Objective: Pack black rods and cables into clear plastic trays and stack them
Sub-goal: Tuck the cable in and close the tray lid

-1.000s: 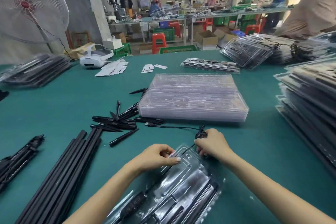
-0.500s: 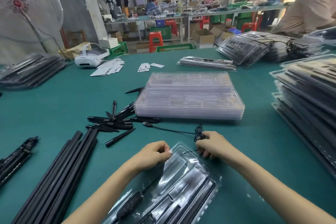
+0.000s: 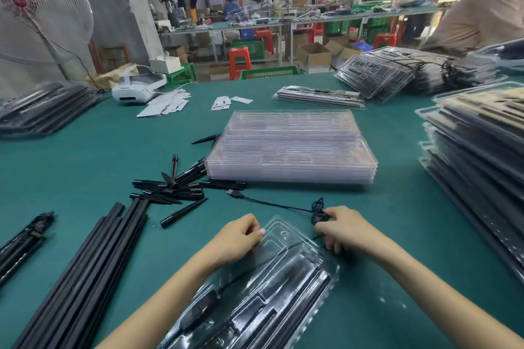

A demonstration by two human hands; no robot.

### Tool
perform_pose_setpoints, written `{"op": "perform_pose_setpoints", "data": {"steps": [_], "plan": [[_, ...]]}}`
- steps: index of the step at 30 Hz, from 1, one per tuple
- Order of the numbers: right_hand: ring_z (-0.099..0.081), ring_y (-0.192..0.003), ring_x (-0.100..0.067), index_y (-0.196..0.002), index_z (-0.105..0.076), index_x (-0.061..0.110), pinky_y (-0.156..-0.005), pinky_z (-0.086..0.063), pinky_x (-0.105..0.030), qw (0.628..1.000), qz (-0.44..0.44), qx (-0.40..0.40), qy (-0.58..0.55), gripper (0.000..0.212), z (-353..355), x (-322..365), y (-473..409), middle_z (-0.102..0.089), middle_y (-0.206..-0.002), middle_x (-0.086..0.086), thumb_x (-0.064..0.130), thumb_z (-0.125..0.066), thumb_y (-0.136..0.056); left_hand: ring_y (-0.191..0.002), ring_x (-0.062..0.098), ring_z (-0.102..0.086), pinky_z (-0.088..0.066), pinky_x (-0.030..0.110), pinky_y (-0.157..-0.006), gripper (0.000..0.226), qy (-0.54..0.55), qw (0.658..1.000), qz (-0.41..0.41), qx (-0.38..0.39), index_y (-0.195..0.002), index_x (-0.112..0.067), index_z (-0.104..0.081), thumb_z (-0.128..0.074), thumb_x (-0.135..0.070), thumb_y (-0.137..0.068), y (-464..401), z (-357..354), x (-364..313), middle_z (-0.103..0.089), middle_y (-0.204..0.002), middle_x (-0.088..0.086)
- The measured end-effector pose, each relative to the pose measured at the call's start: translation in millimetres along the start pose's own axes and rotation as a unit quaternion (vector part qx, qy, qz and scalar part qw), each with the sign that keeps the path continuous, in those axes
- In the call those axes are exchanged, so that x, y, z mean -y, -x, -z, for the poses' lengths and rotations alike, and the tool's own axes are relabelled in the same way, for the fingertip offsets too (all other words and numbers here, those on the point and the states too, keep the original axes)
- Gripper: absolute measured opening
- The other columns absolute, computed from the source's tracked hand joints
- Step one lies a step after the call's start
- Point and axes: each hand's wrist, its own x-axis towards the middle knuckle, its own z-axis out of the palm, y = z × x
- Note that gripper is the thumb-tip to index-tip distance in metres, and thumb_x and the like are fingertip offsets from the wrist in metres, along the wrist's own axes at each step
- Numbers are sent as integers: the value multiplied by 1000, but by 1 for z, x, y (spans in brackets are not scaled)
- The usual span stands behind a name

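On the green bench (image 3: 85,167) our left hand (image 3: 236,238) pinches the clear tray's (image 3: 263,286) top edge while our right hand (image 3: 344,228) grips the bundled black cable (image 3: 319,211) just beside it; we should probably coil the slack tightly before tucking it in.

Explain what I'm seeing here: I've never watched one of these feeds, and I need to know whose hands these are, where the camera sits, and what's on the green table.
There is no machine: a person works bare-handed, and the one camera sits on their head, looking forward and down. The left hand grips the near clear tray at its far end. The right hand pinches a bunched black cable, whose plug end lies out on the green table. The tray already holds black parts. Left of it lie long black rods and short black pieces; ahead, a stack of empty clear trays; right, filled stacks.
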Motion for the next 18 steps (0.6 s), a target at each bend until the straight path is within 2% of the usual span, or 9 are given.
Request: {"op": "perform_pose_setpoints", "data": {"steps": [3, 4, 5, 7, 9, 11, 14, 16, 18], "plan": [[-56, -63, -20, -66, -47, 17, -57, -42, -29, 982, -32, -28, 186, 40, 11, -2, 8, -57, -62, 3, 51, -63, -78, -77, 14, -52, -42, 27, -74, 17, -26, 999, 10, -21, -82, -23, -46, -53, -26, -97, -5, -3, 1, -57, -81, -5], [-57, -75, -21, -72, -50, 18, -59, -40, -29, 968, -29, -54, 243, 46, 16, -1, 9, -56, -73, 4, 61, -65, -74, -77, 13, -53, -44, 28, -76, 15, -17, 999, 16, -22, -84, -24, -47, -55, -28, -96, -6, -2, 0, -57, -83, -5], [-57, -88, -20, -87, -54, 19, -65, -40, -29, 961, -9, -82, 264, 52, 21, 3, 10, -54, -85, 6, 65, -68, -69, -76, 11, -54, -45, 28, -77, 13, -6, 1000, 24, -17, -86, -25, -49, -56, -30, -94, -8, -1, -1, -58, -84, -6], [-52, -108, -18, -115, -49, 22, -82, -43, -32, 966, 86, -115, 217, 69, 28, 15, 9, -51, -106, 7, 61, -76, -65, -74, 8, -53, -43, 26, -72, 19, -12, 999, 34, 3, -87, -24, -51, -59, -41, -91, -12, 0, -7, -58, -83, -8], [-47, -116, -16, -120, -54, 25, -97, -40, -36, 960, 191, -103, 178, 61, 22, 33, 3, -54, -116, 6, 56, -74, -70, -71, 8, -52, -40, 25, -67, 30, -50, 998, 37, 15, -86, -21, -54, -61, -50, -87, -16, -1, -14, -57, -79, -8], [-45, -116, -14, -113, -64, 29, -97, -34, -35, 953, 208, -45, 215, 44, 10, 48, -6, -58, -112, 9, 57, -65, -79, -69, 12, -53, -40, 26, -66, 31, -77, 996, 36, 26, -85, -17, -59, -63, -47, -86, -20, -2, -19, -59, -75, -3], [-45, -109, -13, -107, -69, 30, -89, -25, -37, 936, 170, 58, 302, 36, -2, 56, -17, -61, -99, 14, 57, -59, -85, -64, 12, -51, -40, 23, -63, 24, -63, 996, 37, 59, -79, -15, -66, -63, -37, -88, -23, 2, -23, -56, -65, 0], [-53, -102, -11, -105, -69, 30, -89, -26, -39, 942, 160, 98, 277, 32, 1, 57, -21, -66, -98, 14, 54, -58, -87, -59, 9, -48, -39, 19, -57, 23, -43, 995, 48, 77, -81, -10, -66, -62, -31, -89, -23, 6, -24, -53, -62, -2], [-55, -87, -3, -93, -68, 30, -88, -29, -39, 945, 164, 140, 247, 21, 6, 56, -21, -66, -87, 15, 49, -61, -88, -58, 6, -45, -36, 16, -52, 19, 6, 995, 56, 82, -76, -13, -60, -63, -27, -89, -22, 8, -24, -51, -64, -4]]}}
